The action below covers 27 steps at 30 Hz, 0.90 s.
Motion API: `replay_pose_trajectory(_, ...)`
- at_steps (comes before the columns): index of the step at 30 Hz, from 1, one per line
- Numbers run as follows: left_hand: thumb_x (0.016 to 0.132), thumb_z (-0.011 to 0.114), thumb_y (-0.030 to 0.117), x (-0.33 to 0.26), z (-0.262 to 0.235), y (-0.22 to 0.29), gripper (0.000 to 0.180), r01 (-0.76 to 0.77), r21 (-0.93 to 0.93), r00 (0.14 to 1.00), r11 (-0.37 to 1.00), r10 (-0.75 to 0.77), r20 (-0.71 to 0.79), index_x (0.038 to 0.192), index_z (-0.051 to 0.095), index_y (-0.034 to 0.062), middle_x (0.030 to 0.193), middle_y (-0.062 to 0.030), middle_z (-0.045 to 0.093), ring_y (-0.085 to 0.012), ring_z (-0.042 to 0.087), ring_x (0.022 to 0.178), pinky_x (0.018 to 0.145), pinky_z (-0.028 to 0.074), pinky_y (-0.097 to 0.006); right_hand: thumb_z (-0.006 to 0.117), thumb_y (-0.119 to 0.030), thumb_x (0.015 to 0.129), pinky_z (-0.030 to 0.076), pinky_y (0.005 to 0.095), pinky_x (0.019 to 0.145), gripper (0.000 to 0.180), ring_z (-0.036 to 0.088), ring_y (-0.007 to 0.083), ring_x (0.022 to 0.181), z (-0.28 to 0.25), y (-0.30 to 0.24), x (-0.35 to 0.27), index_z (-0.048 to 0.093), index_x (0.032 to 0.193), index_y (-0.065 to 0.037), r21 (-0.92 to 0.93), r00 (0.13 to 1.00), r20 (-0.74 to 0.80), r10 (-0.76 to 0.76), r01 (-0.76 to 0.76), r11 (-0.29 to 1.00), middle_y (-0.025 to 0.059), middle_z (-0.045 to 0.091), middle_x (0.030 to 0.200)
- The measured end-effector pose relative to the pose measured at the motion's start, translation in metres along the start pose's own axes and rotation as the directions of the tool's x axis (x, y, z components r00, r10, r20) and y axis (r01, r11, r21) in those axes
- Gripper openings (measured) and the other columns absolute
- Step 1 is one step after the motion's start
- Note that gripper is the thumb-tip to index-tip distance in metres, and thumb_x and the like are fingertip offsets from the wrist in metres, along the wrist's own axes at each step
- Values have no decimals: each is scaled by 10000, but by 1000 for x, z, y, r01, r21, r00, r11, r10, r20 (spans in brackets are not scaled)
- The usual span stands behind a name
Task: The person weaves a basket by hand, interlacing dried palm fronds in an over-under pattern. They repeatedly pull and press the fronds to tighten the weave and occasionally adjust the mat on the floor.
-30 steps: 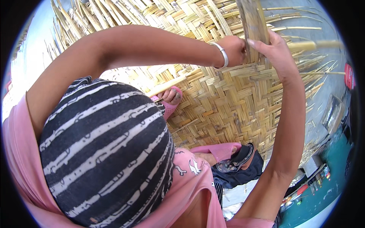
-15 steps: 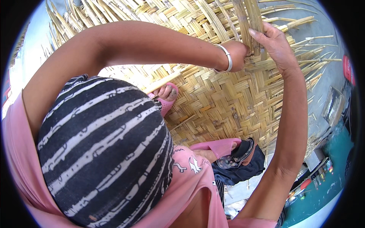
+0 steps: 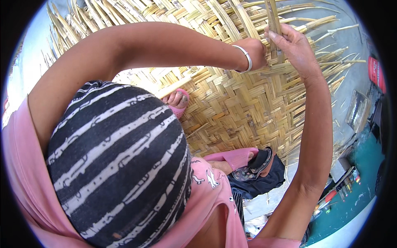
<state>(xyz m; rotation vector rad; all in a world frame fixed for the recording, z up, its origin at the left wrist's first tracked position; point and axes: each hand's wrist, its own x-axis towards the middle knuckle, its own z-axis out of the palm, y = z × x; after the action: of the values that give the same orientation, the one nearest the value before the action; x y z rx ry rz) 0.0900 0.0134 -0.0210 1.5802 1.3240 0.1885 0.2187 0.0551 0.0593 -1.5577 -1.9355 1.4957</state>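
A mat [image 3: 248, 111] woven from flat, yellowish split-cane strips spreads under my hands, loose strip ends fanning out along its far and right edges. My right hand [image 3: 295, 47] pinches an upright cane strip [image 3: 273, 20] between thumb and fingers, and the strip's lower end meets the weave. Close beside it on the left, my left hand [image 3: 254, 53] is closed in a fist at the strip's base, with a pale bangle [image 3: 245, 58] on its wrist. What the left fingers grip is hidden behind the hand.
My feet in pink sandals [image 3: 178, 103] rest on the mat. Dark cloth [image 3: 258, 182] lies by the nearer foot. At the right are a red object [image 3: 376, 74], a clear flat package [image 3: 357, 110] and a green surface [image 3: 351, 211] with small tools. My striped knee [image 3: 120, 161] fills the lower left.
Two strips stood side by side at my right hand; now one stands there, and another leans away to the left. My left hand has shifted slightly up and left.
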Motion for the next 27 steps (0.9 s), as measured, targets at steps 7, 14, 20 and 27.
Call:
replay_pose_trajectory(7, 752, 626, 260, 31, 25, -13, 373, 118, 148, 985, 982, -135, 111, 1091, 622, 104, 1013, -128, 641, -284, 598, 965, 825, 470, -357, 581, -216, 858, 425, 254, 706, 299, 488, 75, 765, -3, -6, 5, 595, 1070, -5, -61, 1000, 20, 17, -16, 998, -1, 585, 830)
replay_pose_trajectory(14, 787, 650, 293, 10, -10, 7, 409, 33, 16, 965, 999, -36, 258, 1144, 608, 99, 1097, -115, 626, -272, 571, 1054, 912, 440, -337, 592, -198, 843, 420, 239, 698, 287, 521, 74, 780, -9, -18, -5, 597, 1054, -3, 96, 993, 47, 110, -114, 989, 12, 609, 869)
replay_pose_trajectory(20, 805, 654, 336, 12, -24, 3, 425, 6, -80, 934, 997, 23, 355, 1130, 611, 66, 1069, -117, 638, -249, 588, 1007, 881, 446, -339, 617, -174, 833, 422, 223, 688, 289, 521, 65, 768, -11, -24, -15, 577, 1068, -10, 150, 984, 148, 96, -118, 982, 6, 609, 870)
replay_pose_trajectory(27, 802, 652, 277, -6, -27, -5, 277, -58, -76, 998, 995, 57, -10, 980, 676, 67, 847, -97, 682, -245, 641, 742, 722, 502, -332, 643, -155, 824, 417, 213, 647, 254, 499, 48, 718, -14, -16, -9, 589, 1038, -28, 122, 970, 200, 140, -166, 978, -22, 588, 825)
